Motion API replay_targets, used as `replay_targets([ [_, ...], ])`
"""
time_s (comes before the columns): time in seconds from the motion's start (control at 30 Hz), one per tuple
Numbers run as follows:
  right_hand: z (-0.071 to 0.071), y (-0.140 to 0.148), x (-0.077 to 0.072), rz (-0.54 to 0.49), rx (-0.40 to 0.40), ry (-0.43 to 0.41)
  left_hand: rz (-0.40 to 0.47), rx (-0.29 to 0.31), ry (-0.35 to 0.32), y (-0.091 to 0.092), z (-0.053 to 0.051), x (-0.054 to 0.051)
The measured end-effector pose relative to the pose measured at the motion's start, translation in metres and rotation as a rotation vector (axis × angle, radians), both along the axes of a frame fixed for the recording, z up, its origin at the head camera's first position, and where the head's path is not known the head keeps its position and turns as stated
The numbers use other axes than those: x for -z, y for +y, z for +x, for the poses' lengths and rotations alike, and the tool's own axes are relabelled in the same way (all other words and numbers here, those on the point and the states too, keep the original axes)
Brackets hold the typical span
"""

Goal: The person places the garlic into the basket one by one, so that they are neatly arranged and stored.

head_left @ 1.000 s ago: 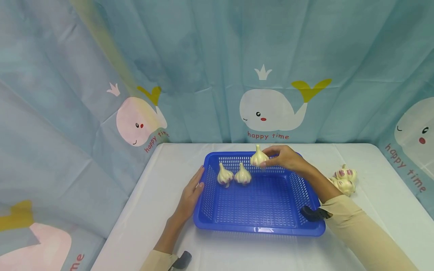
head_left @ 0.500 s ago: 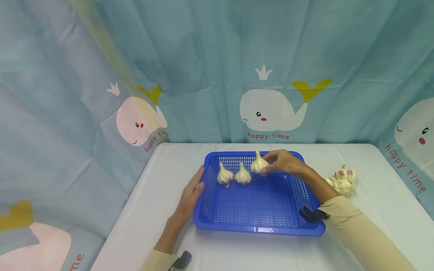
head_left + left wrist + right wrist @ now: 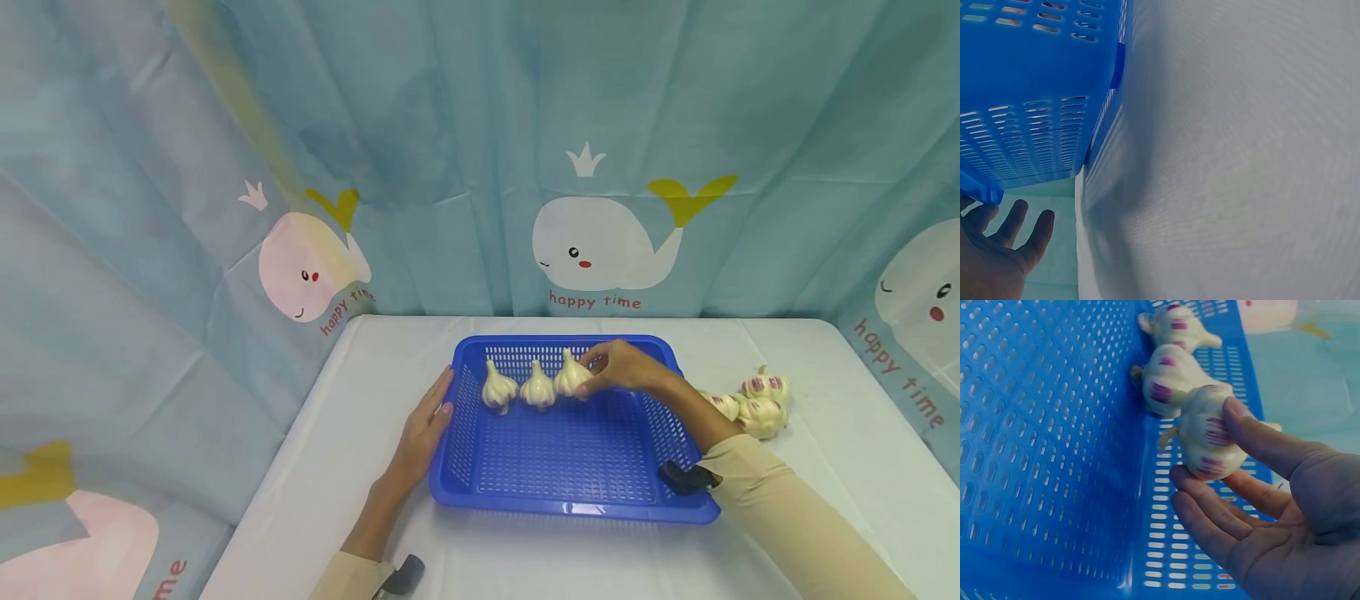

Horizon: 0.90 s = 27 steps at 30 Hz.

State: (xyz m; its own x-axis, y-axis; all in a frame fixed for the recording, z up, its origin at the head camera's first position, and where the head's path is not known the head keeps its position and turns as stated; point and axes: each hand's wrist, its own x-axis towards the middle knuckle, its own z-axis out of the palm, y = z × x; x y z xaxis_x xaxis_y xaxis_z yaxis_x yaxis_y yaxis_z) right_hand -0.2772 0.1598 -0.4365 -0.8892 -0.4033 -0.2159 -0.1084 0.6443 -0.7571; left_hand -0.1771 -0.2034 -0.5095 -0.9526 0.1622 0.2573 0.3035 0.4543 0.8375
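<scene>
Between thumb and fingers my right hand pinches a white garlic bulb with purple streaks, low inside the blue plastic basket near its back wall. Two more garlic bulbs stand in a row to its left, the middle bulb and the leftmost bulb. In the right wrist view the held bulb overlaps the middle bulb. My left hand rests on the basket's left side with its fingers extended; the left wrist view shows those fingers spread beside the rim.
Several garlic bulbs lie in a cluster on the white table, right of the basket and partly behind my right forearm. A blue curtain with whale prints hangs behind the table and along its sides.
My right hand has lowered the garlic bulb from the back rim height down into the basket, beside the middle bulb. My left hand has stayed at the basket's left side.
</scene>
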Motion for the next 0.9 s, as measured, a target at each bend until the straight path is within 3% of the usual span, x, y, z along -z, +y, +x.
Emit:
replay_targets([
  [0.9, 0.001, -0.0052, 0.0104, 0.076, -0.058, -0.003, 0.018, 0.002, 0.02, 0.0014, 0.0, 0.0],
])
